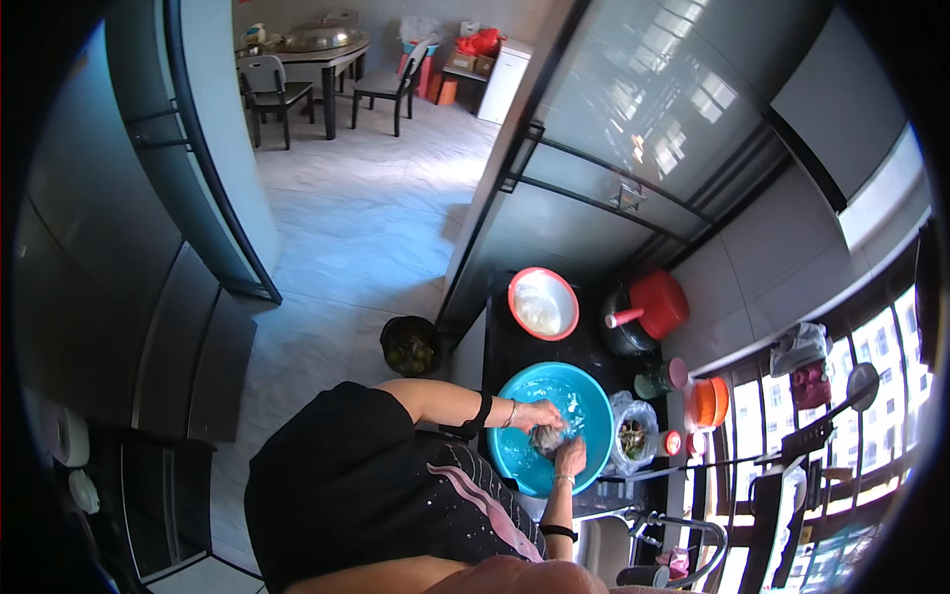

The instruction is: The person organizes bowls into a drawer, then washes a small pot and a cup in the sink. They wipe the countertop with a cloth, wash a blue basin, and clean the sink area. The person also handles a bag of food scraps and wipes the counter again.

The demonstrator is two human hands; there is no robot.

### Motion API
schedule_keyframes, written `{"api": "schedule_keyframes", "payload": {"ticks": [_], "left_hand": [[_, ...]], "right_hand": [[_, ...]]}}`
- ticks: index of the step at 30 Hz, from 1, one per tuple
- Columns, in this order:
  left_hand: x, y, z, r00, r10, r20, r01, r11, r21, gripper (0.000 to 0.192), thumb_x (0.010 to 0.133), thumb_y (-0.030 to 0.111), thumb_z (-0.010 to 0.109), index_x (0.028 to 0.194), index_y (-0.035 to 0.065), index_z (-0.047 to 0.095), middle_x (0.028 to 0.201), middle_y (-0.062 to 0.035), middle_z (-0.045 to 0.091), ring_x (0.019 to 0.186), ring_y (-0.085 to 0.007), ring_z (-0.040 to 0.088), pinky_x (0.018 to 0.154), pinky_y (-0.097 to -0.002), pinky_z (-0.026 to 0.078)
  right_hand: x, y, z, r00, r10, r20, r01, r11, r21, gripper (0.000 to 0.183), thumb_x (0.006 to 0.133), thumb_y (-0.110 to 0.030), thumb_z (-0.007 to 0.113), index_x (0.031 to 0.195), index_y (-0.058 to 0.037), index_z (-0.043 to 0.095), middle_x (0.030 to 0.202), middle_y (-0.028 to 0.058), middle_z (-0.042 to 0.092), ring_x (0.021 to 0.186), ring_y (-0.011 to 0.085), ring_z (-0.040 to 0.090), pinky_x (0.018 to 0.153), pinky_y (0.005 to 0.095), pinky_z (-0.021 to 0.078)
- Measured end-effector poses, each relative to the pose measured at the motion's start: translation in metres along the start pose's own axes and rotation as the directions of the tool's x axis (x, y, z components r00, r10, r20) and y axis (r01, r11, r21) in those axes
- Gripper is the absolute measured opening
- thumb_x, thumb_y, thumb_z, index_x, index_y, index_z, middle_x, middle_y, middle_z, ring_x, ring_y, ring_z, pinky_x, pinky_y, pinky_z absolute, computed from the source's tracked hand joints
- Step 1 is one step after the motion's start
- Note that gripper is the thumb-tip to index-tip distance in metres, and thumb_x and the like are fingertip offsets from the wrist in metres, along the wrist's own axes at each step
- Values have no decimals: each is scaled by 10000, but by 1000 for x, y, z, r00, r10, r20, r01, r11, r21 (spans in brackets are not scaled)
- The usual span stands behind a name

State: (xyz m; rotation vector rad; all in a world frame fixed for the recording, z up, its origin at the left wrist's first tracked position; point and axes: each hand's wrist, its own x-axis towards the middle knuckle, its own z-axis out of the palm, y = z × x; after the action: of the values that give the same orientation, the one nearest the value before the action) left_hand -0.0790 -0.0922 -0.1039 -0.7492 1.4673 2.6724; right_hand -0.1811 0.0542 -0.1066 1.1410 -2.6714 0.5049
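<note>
A large blue plastic basin [506,453] with water in it stands on the dark counter [497,334]. Over the water, my left hand [540,416] grips the upper side of a soft greyish, wet-looking item [548,438]; what it is, I cannot tell. My right hand [570,457] holds its lower right side, the fingertips partly hidden. Right of the basin is a clear plastic bag [644,423] holding dark and green scraps. A red-rimmed white bowl [543,302] with something whitish in it stands above the basin.
Near the wall are a red long-handled dipper [657,306] over a dark pot [620,338], orange containers [710,402] and jars. A sink faucet [690,523] curves at lower right. On the floor stands a black bin [410,347] with greenish contents. A doorway opens towards a dining table [326,59] and chairs.
</note>
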Motion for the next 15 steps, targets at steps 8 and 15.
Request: {"api": "schedule_keyframes", "payload": {"ticks": [8,15], "left_hand": [[-24,18,2,933,-351,-77,352,936,4,533,885,394,465,1329,117,365,1412,-135,259,1313,-396,171,912,-742,172],[12,-1,-3,971,-97,219,216,755,-619,244,892,326,488,971,131,611,972,-75,621,917,-240,564,857,-451,407]], "right_hand": [[21,-39,6,787,55,614,-550,514,659,202,779,-70,400,852,-45,586,715,98,595,617,235,560,557,363,450],[39,-117,-81,854,-32,520,-513,123,850,143,746,-69,445,820,-66,568,713,-10,527,636,100,477,554,248,371]]}}
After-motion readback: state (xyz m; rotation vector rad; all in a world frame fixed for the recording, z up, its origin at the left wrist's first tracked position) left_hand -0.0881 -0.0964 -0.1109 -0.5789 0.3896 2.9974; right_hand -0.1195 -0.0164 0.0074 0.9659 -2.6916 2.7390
